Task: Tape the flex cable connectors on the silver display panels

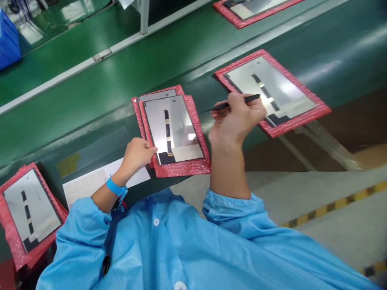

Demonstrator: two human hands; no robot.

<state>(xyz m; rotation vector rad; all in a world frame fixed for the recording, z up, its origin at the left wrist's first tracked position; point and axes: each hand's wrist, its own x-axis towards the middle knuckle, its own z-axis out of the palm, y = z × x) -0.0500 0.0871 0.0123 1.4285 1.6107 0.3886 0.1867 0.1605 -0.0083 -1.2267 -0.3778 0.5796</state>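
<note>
My left hand (pixel 138 155), with a blue strap at the wrist, pinches the lower left edge of a pink bubble-wrap sheet (pixel 184 168). On that sheet lies a silvery display panel (pixel 184 129) with a dark ribbon strip (pixel 167 131) along its middle. Another wrapped panel shows beneath it, shifted to the upper left. My right hand (pixel 238 117) holds black tweezers (pixel 222 106) between thumb and fingers, their tip pointing left, in the air to the right of the panel. The right hand overlaps the near left edge of another panel (pixel 290 90) on pink wrap.
At the far left sits a stack of wrapped panels (pixel 45 201). A white sheet (pixel 87 183) lies under my left forearm. Another panel (pixel 256 8) is at the top, beyond a metal rail (pixel 72 72). A blue bin (pixel 8 40) stands at the upper left.
</note>
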